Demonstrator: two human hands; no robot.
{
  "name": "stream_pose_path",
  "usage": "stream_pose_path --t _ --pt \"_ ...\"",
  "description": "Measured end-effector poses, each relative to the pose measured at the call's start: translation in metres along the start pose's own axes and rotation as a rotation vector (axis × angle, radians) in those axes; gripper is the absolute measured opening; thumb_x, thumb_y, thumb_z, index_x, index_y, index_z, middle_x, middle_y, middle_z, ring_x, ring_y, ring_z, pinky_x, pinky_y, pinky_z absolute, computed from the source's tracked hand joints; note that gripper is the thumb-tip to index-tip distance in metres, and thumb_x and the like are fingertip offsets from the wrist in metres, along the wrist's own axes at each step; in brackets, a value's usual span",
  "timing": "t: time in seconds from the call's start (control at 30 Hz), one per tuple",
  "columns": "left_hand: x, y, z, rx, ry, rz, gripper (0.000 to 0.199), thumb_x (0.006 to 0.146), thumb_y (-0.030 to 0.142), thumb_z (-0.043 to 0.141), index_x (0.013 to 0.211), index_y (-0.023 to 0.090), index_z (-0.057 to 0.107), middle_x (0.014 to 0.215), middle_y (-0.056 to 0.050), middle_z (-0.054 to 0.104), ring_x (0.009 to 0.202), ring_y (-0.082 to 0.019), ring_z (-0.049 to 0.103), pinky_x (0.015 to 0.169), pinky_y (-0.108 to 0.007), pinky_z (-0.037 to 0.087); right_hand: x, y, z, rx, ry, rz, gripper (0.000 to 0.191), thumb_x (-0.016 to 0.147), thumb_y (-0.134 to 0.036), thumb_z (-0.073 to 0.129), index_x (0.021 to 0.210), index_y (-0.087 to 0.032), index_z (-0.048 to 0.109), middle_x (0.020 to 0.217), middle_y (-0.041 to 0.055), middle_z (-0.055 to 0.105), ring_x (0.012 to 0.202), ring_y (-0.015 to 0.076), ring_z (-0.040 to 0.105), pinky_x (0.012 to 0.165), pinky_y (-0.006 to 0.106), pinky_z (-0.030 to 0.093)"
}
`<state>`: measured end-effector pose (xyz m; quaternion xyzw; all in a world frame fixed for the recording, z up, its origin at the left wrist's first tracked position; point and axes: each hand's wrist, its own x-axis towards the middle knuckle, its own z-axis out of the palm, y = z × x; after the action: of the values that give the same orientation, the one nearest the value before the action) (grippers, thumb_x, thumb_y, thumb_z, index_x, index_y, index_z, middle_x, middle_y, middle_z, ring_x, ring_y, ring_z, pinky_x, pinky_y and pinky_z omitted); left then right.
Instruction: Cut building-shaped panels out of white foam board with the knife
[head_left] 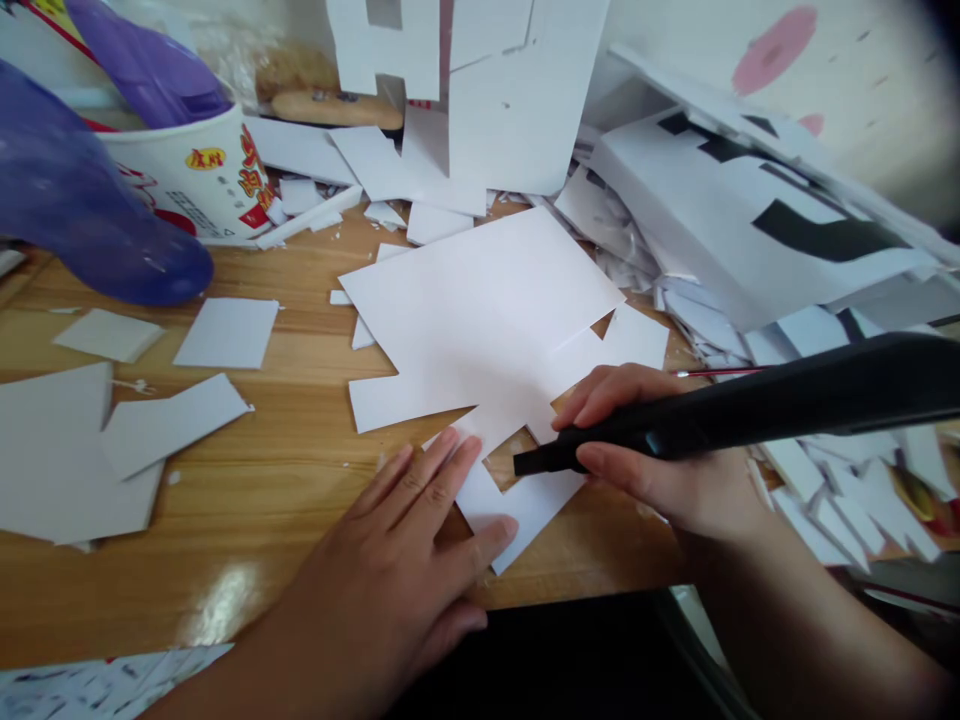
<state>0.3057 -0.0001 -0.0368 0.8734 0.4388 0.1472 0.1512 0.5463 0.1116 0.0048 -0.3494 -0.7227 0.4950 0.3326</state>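
A white board cut-out (540,510) with notches and a square opening lies at the table's front edge. My left hand (420,530) rests flat on its left part, fingers stretched out. My right hand (675,480) is wrapped round a long black handheld tool (720,415) with a narrow flat tip; its exact kind I cannot make out. That tip is over the square opening, near my left fingertips. Behind the cut-out, a larger white sheet (480,290) lies partly against or over other white pieces; how they overlap is unclear.
White offcuts (135,430) lie on the wooden table (285,500) at left. A printed paper tub (195,180) and a blue-purple object (112,220) stand back left. Upright white boards (517,110) are behind. Heaped scraps and a white box-like piece (720,210) fill the right.
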Motion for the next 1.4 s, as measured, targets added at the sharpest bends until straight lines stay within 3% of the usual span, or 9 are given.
stream_pose_path --t 0.23,0.37,0.5,0.73,1.07,1.4 --pt "0.002 -0.001 -0.005 0.005 -0.013 0.016 0.041 0.086 0.027 0.068 0.126 0.03 0.062 0.161 -0.015 0.024 0.145 -0.04 0.028 0.109 -0.063 0.037 0.001 0.002 0.011 0.02 -0.064 0.04 0.012 0.078 -0.015 0.071 0.086 -0.02 0.063 0.088 0.0041 0.07 0.069 0.0142 0.064 0.057 0.025 0.052" --pt "0.005 0.0 -0.008 -0.035 0.023 -0.015 0.034 0.09 0.032 0.064 0.123 0.032 0.065 0.16 -0.011 0.029 0.143 -0.038 0.033 0.11 -0.06 0.037 0.004 0.004 0.01 0.044 -0.083 0.063 0.011 0.078 -0.016 0.07 0.085 -0.019 0.062 0.088 0.0042 0.069 0.062 0.0111 0.061 0.054 0.023 0.051" --pt "0.007 0.001 -0.009 -0.053 0.05 -0.032 0.027 0.092 0.031 0.061 0.117 0.03 0.068 0.154 -0.013 0.04 0.141 -0.035 0.038 0.109 -0.057 0.04 0.006 0.007 0.01 0.043 -0.116 0.066 0.011 0.078 -0.017 0.07 0.085 -0.019 0.062 0.086 0.0045 0.07 0.07 0.0145 0.065 0.058 0.024 0.054" --pt "0.01 0.002 -0.011 -0.049 0.055 -0.03 0.024 0.094 0.028 0.058 0.115 0.028 0.07 0.15 -0.016 0.045 0.14 -0.035 0.039 0.107 -0.056 0.043 0.011 0.006 0.008 -0.011 -0.167 0.032 0.012 0.077 -0.013 0.069 0.083 -0.021 0.063 0.085 0.0037 0.07 0.081 0.0188 0.069 0.071 0.03 0.058" --pt "0.008 0.001 -0.011 -0.033 0.045 -0.021 0.028 0.094 0.026 0.058 0.12 0.029 0.067 0.149 -0.019 0.046 0.142 -0.034 0.035 0.107 -0.057 0.042 0.013 0.008 0.002 0.057 -0.15 0.028 0.013 0.078 -0.012 0.069 0.085 -0.021 0.064 0.087 0.0027 0.07 0.07 0.0142 0.066 0.059 0.025 0.055" --pt "0.011 0.0 -0.008 -0.014 0.1 0.015 0.024 0.093 0.022 0.057 0.114 0.025 0.069 0.144 -0.021 0.051 0.139 -0.036 0.041 0.103 -0.057 0.046 0.018 0.012 0.004 0.07 -0.196 0.036 0.01 0.077 -0.013 0.07 0.083 -0.019 0.064 0.086 0.0056 0.071 0.078 0.0182 0.068 0.067 0.029 0.057"
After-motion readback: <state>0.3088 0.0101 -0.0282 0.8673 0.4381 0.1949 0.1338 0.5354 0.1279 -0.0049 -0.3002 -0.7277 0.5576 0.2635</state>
